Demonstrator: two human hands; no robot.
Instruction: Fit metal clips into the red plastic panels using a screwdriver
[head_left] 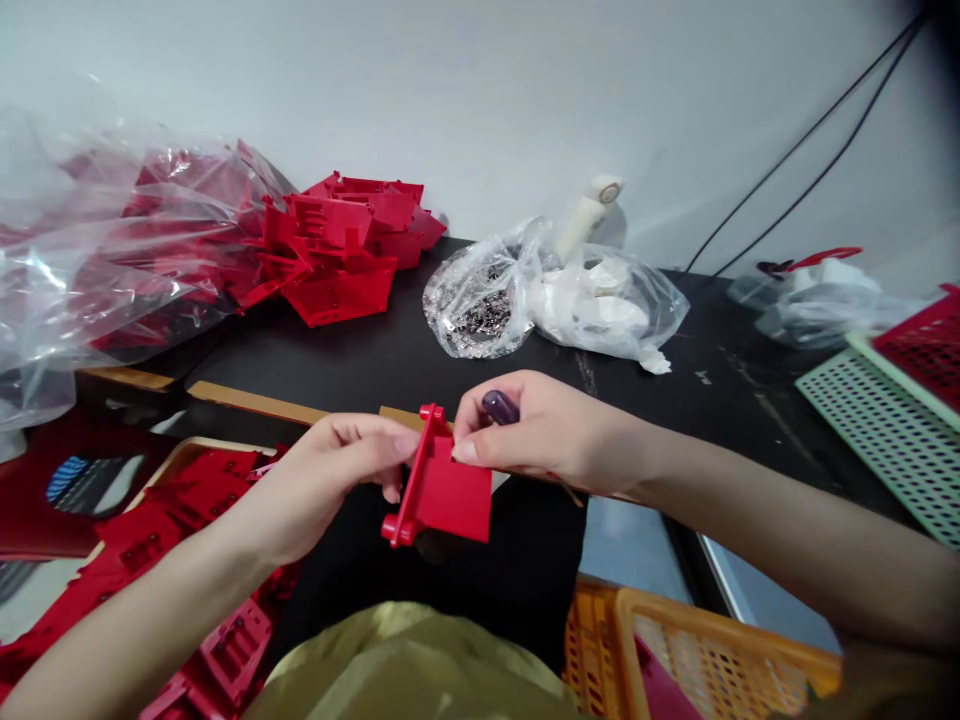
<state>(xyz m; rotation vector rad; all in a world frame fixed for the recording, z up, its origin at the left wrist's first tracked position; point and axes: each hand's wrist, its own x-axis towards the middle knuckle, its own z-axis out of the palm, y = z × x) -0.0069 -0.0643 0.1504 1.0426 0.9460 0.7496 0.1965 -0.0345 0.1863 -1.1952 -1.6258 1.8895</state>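
A red plastic part [454, 497] with a flat panel and a rounded rail along its left side hangs above my lap. My left hand [356, 460] pinches the rail from the left. At the panel's upper right edge, the thumb and fingertips of my right hand [525, 425] are closed against the part. A dark purple rounded handle [500, 407] sticks out between the fingers of my right hand; the rest of that tool is hidden.
Red parts [341, 245] lie piled beside a clear bag [120, 270] on the black table [352, 365]. Behind my hands are a bag of small metal pieces [487, 300] and a bag of white items [611, 305]. An orange basket [720, 640] stands lower right.
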